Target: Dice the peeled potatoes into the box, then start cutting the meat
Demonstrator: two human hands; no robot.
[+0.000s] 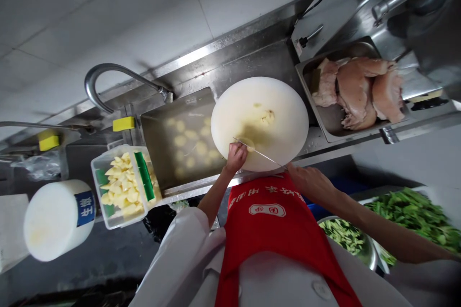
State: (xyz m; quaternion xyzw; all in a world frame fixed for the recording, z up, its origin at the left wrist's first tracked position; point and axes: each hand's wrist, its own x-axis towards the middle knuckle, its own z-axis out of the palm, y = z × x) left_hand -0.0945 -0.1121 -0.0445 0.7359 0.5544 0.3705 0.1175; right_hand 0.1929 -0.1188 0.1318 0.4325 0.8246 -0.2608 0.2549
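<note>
Here, with fingers curled, the right hand (306, 178) clasps one knife (265, 156) and the left hand (236, 156) one potato piece (248, 144).

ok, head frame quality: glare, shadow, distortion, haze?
Head view: glare streaks the steel ledge; dark patch, likely shadow, on the white cutting board beyond the left hand; wide-angle stretch toward the edges, clear on the right forearm; bottom-left corner dim; peeled potatoes hazy under cloudy water.

Left of the cutting board (288, 120), potatoes (201, 147) lie in the sink (153, 139); right, meat (355, 81) in a tray (326, 120).
</note>
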